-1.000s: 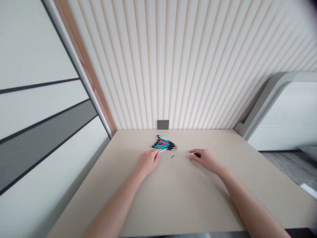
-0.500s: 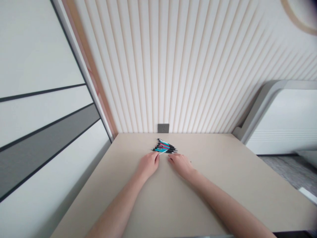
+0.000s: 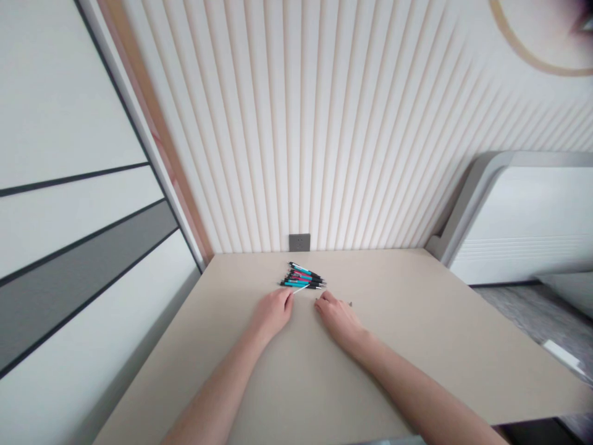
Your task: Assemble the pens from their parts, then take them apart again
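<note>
Several pens (image 3: 303,277) with teal, red and black barrels lie in a loose pile on the beige table (image 3: 296,364), near its back edge. My left hand (image 3: 274,309) is closed on a thin white stick (image 3: 301,289), whose far end reaches over the front of the pile. Just right of it, my right hand (image 3: 336,312) rests on the table with its fingers curled, in front of the pens' right ends. A small dark tip (image 3: 351,304) shows beside its knuckles; what the fingers hold is mostly hidden.
A dark socket (image 3: 299,242) is set in the ribbed wall behind the table. White and grey panels (image 3: 92,272) stand along the left side. A pale headboard (image 3: 523,216) is beyond the right edge.
The view has shifted slightly. My right hand has drawn back a little from the pens' right ends. My left hand keeps the white stick in nearly the same place.
</note>
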The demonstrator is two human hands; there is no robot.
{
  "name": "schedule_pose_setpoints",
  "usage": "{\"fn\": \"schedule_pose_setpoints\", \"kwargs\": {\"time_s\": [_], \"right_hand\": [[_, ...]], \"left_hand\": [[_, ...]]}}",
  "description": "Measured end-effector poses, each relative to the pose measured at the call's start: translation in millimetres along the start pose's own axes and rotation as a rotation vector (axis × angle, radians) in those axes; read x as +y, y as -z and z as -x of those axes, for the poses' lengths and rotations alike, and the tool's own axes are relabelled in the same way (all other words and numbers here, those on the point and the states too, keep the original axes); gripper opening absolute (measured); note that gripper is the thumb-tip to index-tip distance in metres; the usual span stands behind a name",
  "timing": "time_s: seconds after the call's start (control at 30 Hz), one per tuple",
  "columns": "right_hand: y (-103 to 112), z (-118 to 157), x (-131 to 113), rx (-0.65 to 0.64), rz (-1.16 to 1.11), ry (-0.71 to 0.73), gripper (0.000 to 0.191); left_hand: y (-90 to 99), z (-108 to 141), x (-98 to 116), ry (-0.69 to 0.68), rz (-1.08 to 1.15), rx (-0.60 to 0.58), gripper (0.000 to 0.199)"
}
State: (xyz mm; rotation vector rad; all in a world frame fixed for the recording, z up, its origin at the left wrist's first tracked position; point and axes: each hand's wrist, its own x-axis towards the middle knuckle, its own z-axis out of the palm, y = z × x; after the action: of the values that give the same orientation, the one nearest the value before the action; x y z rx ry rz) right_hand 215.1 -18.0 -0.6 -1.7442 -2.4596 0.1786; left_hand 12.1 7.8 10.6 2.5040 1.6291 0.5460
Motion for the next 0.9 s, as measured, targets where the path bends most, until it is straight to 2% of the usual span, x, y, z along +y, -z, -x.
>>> {"fn": "schedule_pose_setpoints", "kwargs": {"time_s": [0.17, 0.4, 0.53, 0.73, 0.9], "right_hand": [[-1.9, 9.9, 4.0, -0.001, 0.012, 0.014, 0.03], [3.8, 13.8, -4.5, -0.005, 0.014, 0.04, 0.028], [9.9, 15.6, -5.1, 0.042, -0.085, 0.008, 0.029], [9.7, 11.2, 3.0, 0.204, -0.278, -0.096, 0.026], [4.3, 5.7, 0.2, 0.153, -0.216, -0.19, 0.026]], "left_hand": [[-0.3, 0.7, -1.4, 0.007, -0.002, -0.013, 0.025], [-2.7, 1.6, 0.2, -0.013, 0.006, -0.013, 0.025], [-2.8, 1.2, 1.5, -0.017, 0.018, -0.021, 0.025], [-2.7, 0.7, 4.4, -0.018, 0.027, -0.017, 0.024], [-4.7, 0.3, 8.6, -0.043, 0.028, -0.007, 0.022]]}}
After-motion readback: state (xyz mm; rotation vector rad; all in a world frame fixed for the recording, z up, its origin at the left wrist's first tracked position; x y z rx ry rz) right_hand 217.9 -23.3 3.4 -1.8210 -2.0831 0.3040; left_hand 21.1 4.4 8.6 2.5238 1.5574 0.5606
